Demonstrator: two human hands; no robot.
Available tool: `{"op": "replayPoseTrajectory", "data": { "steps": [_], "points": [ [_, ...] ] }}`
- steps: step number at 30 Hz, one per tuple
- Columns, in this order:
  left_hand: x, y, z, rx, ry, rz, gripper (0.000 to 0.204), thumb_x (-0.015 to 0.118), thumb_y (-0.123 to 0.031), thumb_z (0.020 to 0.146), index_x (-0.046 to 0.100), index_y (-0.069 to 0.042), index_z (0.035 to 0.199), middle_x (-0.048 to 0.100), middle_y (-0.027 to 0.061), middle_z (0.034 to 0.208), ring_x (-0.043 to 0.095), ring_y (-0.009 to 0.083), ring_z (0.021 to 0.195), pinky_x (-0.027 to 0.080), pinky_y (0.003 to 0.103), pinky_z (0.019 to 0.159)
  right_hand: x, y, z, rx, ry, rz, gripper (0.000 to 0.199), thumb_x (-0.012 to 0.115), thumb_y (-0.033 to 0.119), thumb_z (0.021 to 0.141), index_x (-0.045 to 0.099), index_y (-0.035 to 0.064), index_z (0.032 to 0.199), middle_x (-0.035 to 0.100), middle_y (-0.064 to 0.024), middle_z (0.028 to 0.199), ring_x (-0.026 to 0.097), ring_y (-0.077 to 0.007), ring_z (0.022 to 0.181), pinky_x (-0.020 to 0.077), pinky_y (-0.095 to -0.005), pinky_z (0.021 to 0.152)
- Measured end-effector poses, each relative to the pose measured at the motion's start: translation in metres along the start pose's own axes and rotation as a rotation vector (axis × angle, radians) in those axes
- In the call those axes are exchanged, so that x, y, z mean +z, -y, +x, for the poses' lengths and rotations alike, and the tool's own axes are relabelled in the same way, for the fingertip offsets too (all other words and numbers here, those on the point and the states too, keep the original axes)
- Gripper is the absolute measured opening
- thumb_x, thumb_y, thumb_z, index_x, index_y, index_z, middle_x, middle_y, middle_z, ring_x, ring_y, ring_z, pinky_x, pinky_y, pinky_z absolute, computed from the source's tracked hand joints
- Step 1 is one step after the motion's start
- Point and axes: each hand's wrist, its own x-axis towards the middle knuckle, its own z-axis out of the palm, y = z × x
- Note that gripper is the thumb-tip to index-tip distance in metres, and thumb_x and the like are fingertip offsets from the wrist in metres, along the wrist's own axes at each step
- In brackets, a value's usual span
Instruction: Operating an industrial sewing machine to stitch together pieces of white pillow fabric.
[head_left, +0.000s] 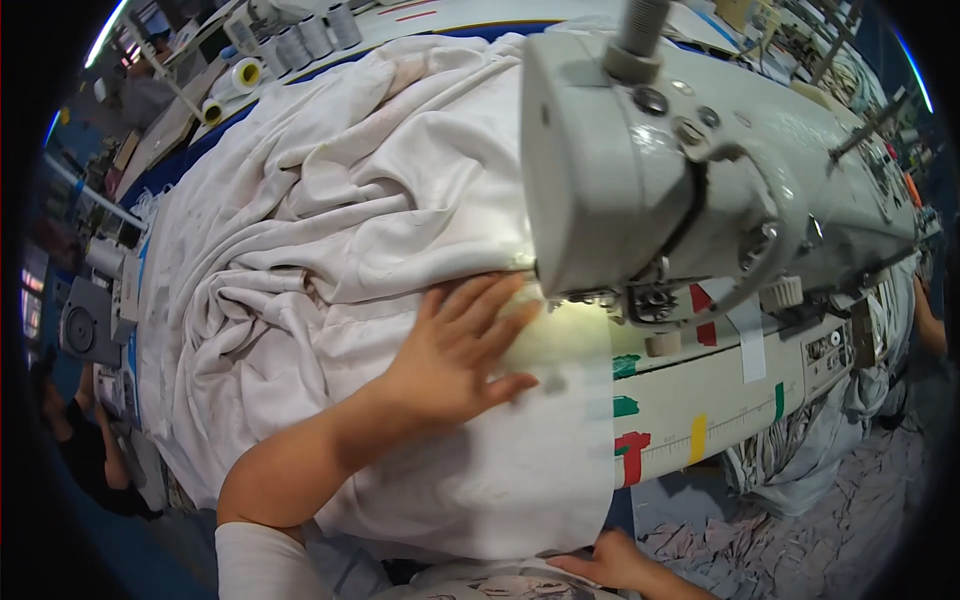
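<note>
A large white fabric (330,230) covers most of the table (700,415), bunched in deep folds on the left and far side and lying flat and smooth toward the near edge, where it hangs over in front of the person. Right of it stands a pale grey sewing machine (690,170), its head above the flat part of the cloth, with a lit patch of fabric under the needle area. The bare strip of table below the machine carries coloured tape marks in red, green and yellow. The left hand (455,350) lies flat on the fabric with fingers spread wide, fingertips just beside the machine's foot, gripping nothing. The right hand (605,562) sits at the lower edge of the cloth, fingers touching its hanging hem; whether it pinches the hem cannot be told. Thread spools (310,38) stand far off at the top left
</note>
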Motion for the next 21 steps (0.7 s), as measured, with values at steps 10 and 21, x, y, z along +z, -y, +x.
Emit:
{"op": "replayPoseTrajectory", "data": {
  "steps": [10,21],
  "points": [
    [-0.069,0.172,0.018,-0.857,-0.584,-0.865,0.074,0.068,-0.022,0.085,0.031,-0.003,0.146,0.046,0.0153,0.137,0.051,0.0236,0.117,0.042,0.032,0.098,-0.166,0.076,0.062,-0.503,-0.982,-0.38,0.014,0.071,0.002,0.076,0.068,-0.0014,0.089,0.067,-0.0112,0.079,0.065,-0.0199,0.072,0.0494,-0.028,0.065],
    [-0.081,-0.006,-0.008,-0.364,-0.157,0.034,0.04,0.074,-0.012,0.076,0.06,0.0,0.111,0.065,0.0153,0.1,0.062,0.0319,0.088,0.05,0.039,0.077,-0.265,0.051,0.158,-0.495,-1.338,-1.038,0.009,0.065,0.006,0.078,0.061,0.0,0.084,0.062,-0.0155,0.075,0.061,-0.0362,0.07,0.0485,-0.0431,0.062]
  ]
}}
